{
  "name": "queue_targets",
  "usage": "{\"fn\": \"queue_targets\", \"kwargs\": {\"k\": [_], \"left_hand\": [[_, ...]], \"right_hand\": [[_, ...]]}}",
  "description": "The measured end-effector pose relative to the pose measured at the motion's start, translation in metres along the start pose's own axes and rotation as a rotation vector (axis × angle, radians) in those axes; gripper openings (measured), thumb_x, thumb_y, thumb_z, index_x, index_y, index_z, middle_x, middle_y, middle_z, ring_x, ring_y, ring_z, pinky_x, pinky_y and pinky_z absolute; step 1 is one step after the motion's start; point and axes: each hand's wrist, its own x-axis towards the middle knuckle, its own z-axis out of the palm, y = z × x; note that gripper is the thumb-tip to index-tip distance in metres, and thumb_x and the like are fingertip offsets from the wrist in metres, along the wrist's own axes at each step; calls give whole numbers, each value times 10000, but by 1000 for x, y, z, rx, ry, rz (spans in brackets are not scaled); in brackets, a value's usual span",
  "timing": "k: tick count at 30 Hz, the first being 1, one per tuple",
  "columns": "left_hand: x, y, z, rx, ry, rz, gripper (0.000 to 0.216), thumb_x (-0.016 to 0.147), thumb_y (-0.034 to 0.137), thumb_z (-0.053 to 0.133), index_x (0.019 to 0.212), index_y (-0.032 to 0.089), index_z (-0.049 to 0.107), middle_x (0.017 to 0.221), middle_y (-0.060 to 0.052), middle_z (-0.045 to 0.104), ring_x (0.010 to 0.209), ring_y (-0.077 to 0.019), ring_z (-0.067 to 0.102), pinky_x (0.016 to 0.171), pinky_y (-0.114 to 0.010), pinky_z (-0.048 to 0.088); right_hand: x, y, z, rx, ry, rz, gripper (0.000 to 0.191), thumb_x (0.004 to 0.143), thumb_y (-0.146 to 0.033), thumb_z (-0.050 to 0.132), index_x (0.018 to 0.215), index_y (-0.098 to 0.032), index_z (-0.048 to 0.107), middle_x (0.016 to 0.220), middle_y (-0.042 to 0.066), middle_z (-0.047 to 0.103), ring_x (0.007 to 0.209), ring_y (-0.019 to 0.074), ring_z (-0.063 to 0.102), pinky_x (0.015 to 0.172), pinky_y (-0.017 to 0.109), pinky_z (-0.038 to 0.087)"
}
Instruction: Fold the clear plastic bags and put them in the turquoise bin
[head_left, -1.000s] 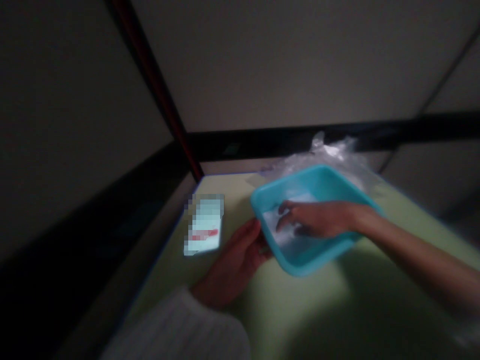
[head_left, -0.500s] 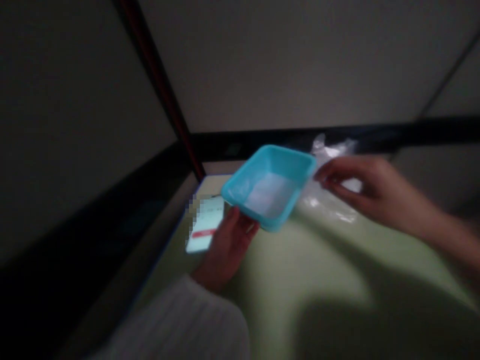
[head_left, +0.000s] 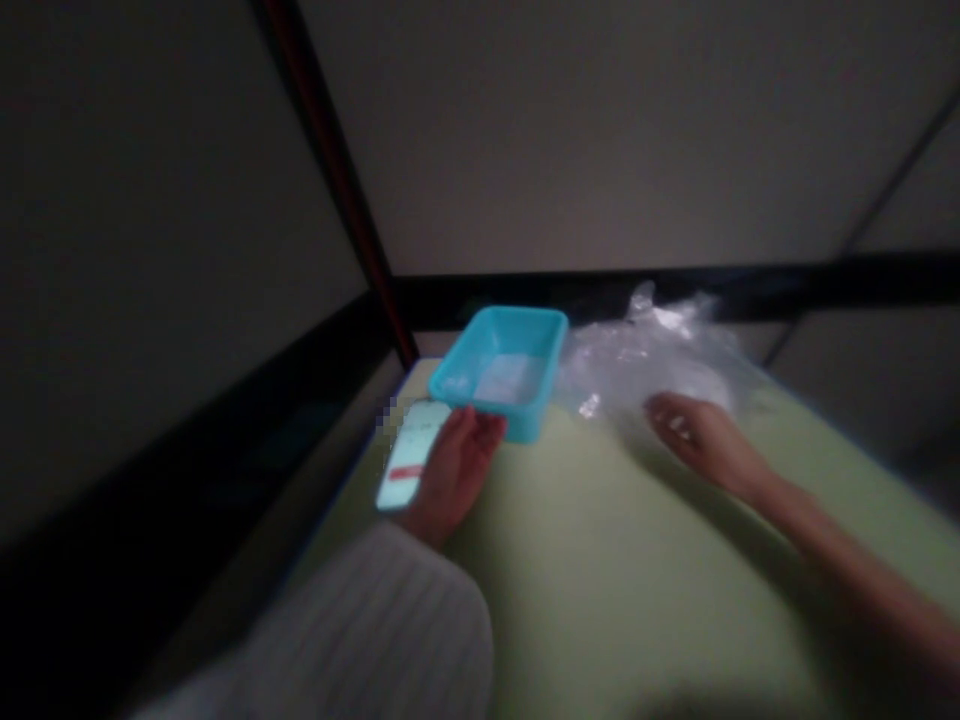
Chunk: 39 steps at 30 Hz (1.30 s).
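A turquoise plastic basket [head_left: 546, 378] sits upright at the back left of the pale green tabletop, with something whitish lying flat inside. My left hand [head_left: 457, 465] is at its front left, fingers bent against the front wall; blur softens the exact grip. My right hand [head_left: 701, 440] hovers low over the right side, fingers loosely curled with a gap between them and nothing visible held. Just behind it lies a crumpled clear plastic bag [head_left: 637, 360], right of the basket. Whether the fingertips touch the bag is unclear.
A phone [head_left: 409, 455] with a lit screen and a red bar lies left of the basket, partly behind my left hand. A pale wall [head_left: 600, 150] with a dark band stands behind the green table [head_left: 585, 560]. A dark red post [head_left: 330, 170] rises at the back left corner.
The basket has come down from a tilted, raised position onto the table, further left. My right hand has moved away from its right rim, downward. More of the plastic bag shows.
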Motion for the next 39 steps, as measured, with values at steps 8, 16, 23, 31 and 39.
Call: {"fn": "queue_targets", "kwargs": {"k": [8,16,23,31,39], "left_hand": [[11,-1,0,36,-40,12,203,850,34,510,684,149,539,728,-17,651,748,-113,663,867,-292,535],[12,0,-3,88,-67,16,208,829,-10,490,707,111,607,774,-60,681,786,-131,678,878,-278,522],[0,-11,-12,160,-63,-69,135,786,19,560,792,112,657,767,-57,695,747,-137,677,778,-255,524],[-16,-27,-21,400,-248,-193,70,782,115,620,768,149,679,853,-54,694,863,-168,657,830,-288,481],[-18,-26,-19,516,-309,-216,43,763,140,642,785,163,671,901,-57,691,904,-175,643,841,-276,461]], "right_hand": [[6,-2,8,569,-48,181,756,769,-225,570,1454,-275,255,1473,160,371,974,244,657,769,391,551],[14,-5,18,805,-39,237,796,752,-176,583,1464,-315,257,1558,110,172,1117,271,594,891,416,501],[2,-21,12,779,-198,48,791,778,-216,580,1473,-321,218,1565,112,146,1107,240,595,826,374,519],[-17,-42,19,408,-258,-36,372,851,-276,497,1201,-168,560,933,89,685,787,205,640,649,329,503],[-14,-4,-2,-410,221,123,573,815,-589,501,1156,-130,471,1034,181,602,745,271,602,537,338,412]]}}
